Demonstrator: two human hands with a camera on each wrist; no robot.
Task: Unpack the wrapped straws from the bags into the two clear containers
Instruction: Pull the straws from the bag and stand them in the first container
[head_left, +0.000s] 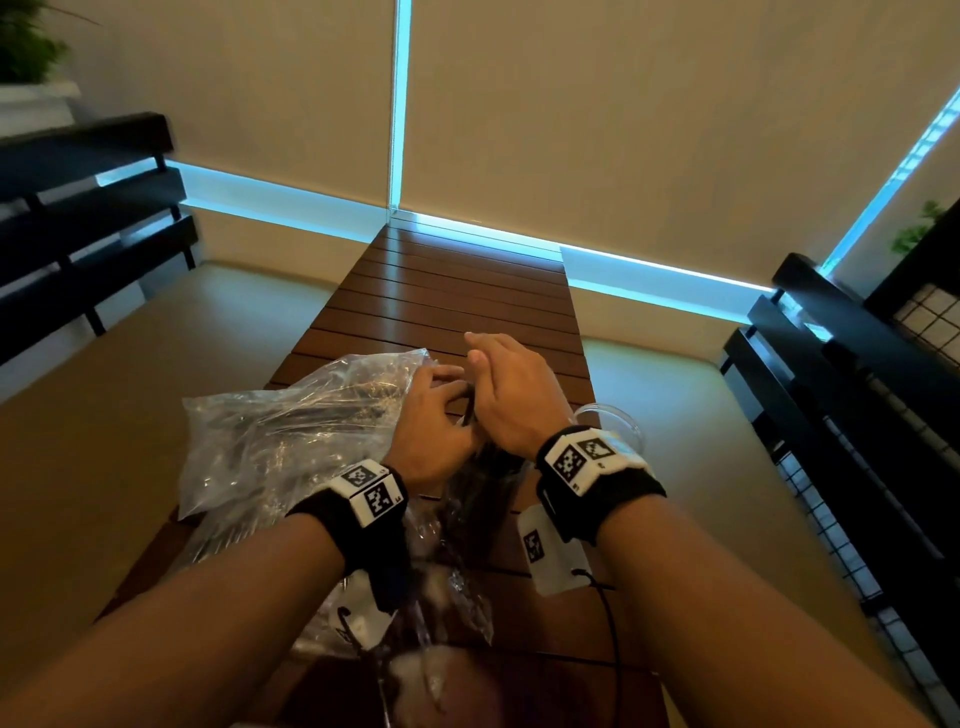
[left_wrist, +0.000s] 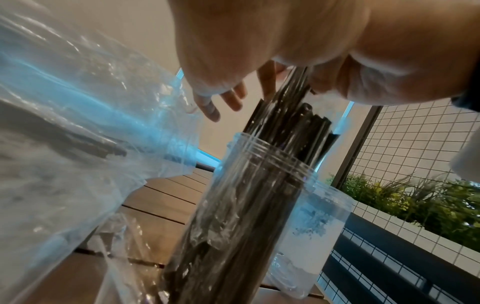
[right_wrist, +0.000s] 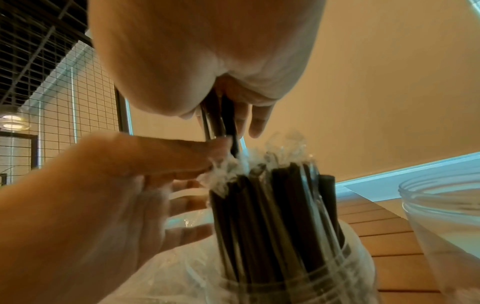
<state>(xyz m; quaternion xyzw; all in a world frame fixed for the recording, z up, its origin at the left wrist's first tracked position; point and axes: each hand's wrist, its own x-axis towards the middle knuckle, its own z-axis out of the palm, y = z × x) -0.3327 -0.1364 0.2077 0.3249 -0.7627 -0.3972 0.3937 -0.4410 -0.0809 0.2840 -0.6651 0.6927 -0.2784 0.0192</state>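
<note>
On the slatted wooden table stands a clear container packed with black wrapped straws. My right hand is directly above it and pinches a few straws upright, their lower ends among the packed ones. My left hand is beside it, fingers straight and touching the straw tops. A second clear container stands just behind the first, with no straws in it. A clear plastic bag holding more dark straws lies on the left.
Crumpled clear plastic lies on the near part of the narrow table. Dark slatted railings flank the table on both sides. A wire mesh panel with green plants is at the right. Bare table stretches beyond my hands.
</note>
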